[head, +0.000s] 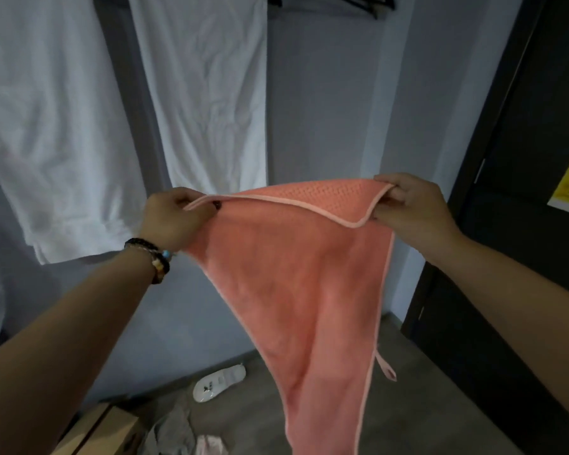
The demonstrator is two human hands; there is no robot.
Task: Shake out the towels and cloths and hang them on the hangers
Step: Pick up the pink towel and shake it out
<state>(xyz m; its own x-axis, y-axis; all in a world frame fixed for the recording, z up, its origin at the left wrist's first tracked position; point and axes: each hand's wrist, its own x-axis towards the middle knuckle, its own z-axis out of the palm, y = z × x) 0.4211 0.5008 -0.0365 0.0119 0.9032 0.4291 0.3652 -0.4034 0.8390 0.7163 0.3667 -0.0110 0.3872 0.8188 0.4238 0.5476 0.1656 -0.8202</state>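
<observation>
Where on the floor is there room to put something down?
The bare grey floor between the hanging pink cloth and the dark door looks free. Lower left is crowded: a white slipper, a cardboard box and crumpled cloths lie close together there.

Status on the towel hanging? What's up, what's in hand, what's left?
Done: two white towels already hang in front of the wall. In hand: left hand and right hand pinch the top edge of the pink cloth, spread between them, not yet hung. Left: hanging it, plus the crumpled cloths on the floor. Dark hangers show at the top edge.
</observation>
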